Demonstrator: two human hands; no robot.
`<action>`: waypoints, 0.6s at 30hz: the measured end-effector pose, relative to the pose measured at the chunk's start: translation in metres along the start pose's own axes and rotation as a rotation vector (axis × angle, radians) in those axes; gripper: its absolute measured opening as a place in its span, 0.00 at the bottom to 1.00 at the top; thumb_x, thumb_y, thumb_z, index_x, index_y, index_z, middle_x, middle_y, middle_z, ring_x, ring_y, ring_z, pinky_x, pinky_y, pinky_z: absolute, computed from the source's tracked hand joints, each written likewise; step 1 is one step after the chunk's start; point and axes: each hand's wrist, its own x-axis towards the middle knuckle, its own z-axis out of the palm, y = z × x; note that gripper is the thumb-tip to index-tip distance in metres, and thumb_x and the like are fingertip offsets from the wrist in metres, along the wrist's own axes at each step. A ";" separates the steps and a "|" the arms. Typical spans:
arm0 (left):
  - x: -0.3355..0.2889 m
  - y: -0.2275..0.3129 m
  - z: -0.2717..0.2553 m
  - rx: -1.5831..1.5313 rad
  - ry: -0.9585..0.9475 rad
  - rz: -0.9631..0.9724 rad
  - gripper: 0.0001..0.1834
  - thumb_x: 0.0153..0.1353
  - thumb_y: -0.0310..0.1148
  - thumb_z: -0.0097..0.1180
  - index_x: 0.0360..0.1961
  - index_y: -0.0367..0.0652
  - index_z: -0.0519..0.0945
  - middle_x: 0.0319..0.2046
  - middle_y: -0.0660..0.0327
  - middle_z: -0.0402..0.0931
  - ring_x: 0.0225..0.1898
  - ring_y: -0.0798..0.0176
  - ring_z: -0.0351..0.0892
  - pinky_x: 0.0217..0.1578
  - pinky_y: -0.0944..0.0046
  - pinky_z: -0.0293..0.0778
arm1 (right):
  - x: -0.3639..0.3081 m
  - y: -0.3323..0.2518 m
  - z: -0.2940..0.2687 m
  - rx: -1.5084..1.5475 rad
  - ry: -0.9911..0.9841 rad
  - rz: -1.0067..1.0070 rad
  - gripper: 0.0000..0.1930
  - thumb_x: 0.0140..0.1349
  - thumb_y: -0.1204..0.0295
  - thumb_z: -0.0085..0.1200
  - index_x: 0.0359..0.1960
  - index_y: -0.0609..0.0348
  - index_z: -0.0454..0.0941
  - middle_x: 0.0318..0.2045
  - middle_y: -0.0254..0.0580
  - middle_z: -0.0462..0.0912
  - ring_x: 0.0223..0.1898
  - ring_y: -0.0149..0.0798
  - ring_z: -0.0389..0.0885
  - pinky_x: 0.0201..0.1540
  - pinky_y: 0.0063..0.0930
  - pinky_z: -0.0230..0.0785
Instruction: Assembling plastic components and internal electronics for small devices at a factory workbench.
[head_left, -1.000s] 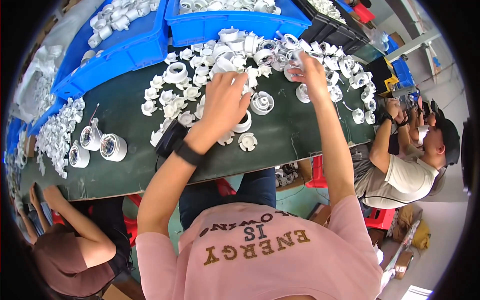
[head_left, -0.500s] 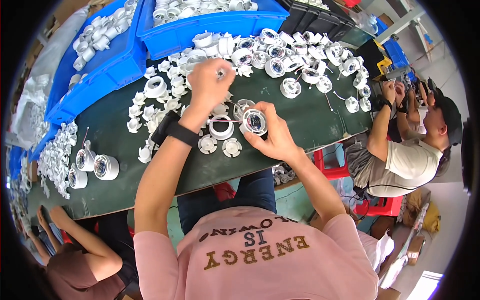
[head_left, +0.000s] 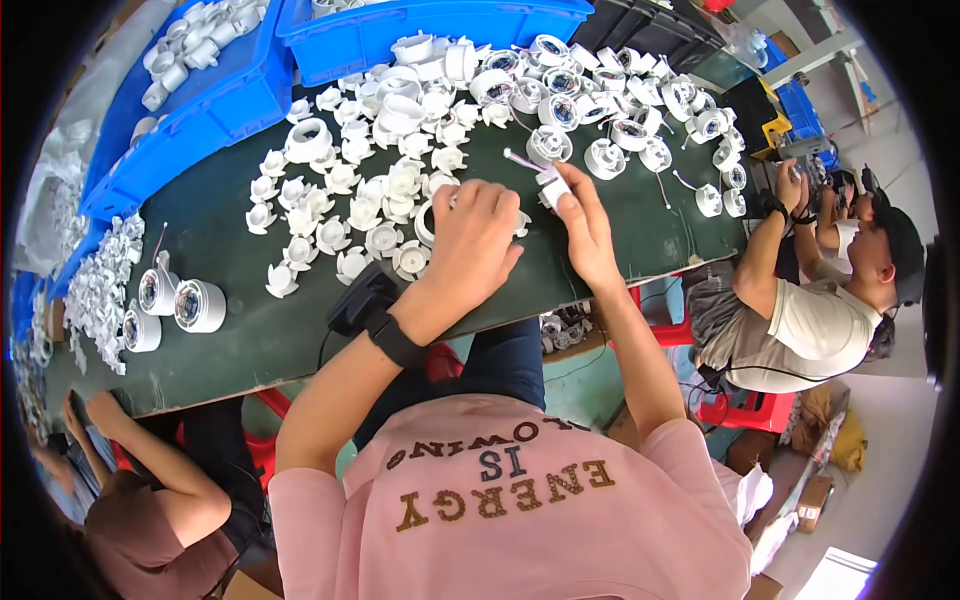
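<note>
My right hand (head_left: 588, 228) grips a small round white motor unit (head_left: 553, 188), turned on its side, with a thin wire and plug pointing up and to the left. Beside it my left hand (head_left: 478, 240) is closed, palm down, low over the table. Its fingertips are mostly hidden, so what they hold cannot be made out. Part of a white ring (head_left: 424, 224) shows at the left hand's far side. Many white finned impellers (head_left: 340, 180) lie loose to the left of that hand.
A heap of round motor units (head_left: 560, 112) covers the far right of the green table (head_left: 265, 335). Blue bins (head_left: 430, 45) stand along the back. Three fitted units (head_left: 200, 306) and a small-parts pile (head_left: 100, 285) sit at left. Co-workers (head_left: 815, 320) sit on both sides.
My left hand has come down and to the right, close to my right hand. The right hand has moved right and up, tipping the motor unit from face-up onto its side.
</note>
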 end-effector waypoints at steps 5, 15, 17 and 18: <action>-0.019 -0.007 -0.022 0.155 0.014 -0.041 0.27 0.43 0.35 0.68 0.46 0.42 0.73 0.48 0.55 0.70 0.53 0.52 0.66 0.55 0.47 0.54 | 0.001 -0.002 0.002 -0.168 -0.136 -0.095 0.23 0.68 0.65 0.39 0.61 0.63 0.64 0.54 0.46 0.69 0.56 0.38 0.67 0.61 0.29 0.55; -0.038 -0.022 -0.009 0.052 0.129 -0.095 0.23 0.50 0.35 0.62 0.48 0.39 0.74 0.51 0.54 0.70 0.53 0.52 0.67 0.53 0.51 0.57 | 0.001 -0.005 0.011 -0.361 -0.206 -0.245 0.22 0.63 0.69 0.44 0.57 0.65 0.66 0.48 0.54 0.71 0.50 0.52 0.67 0.57 0.38 0.57; -0.039 -0.020 -0.009 0.054 0.137 -0.120 0.23 0.51 0.35 0.62 0.48 0.39 0.74 0.51 0.54 0.69 0.54 0.52 0.67 0.53 0.51 0.56 | 0.002 -0.004 0.014 -0.372 -0.222 -0.231 0.22 0.64 0.69 0.43 0.58 0.65 0.66 0.49 0.54 0.71 0.51 0.52 0.67 0.57 0.38 0.57; -0.039 -0.019 -0.011 0.059 0.146 -0.134 0.23 0.50 0.35 0.62 0.48 0.38 0.74 0.51 0.53 0.69 0.54 0.52 0.66 0.54 0.50 0.56 | 0.002 -0.004 0.016 -0.407 -0.216 -0.244 0.22 0.64 0.69 0.44 0.58 0.65 0.65 0.49 0.54 0.71 0.51 0.52 0.67 0.57 0.38 0.57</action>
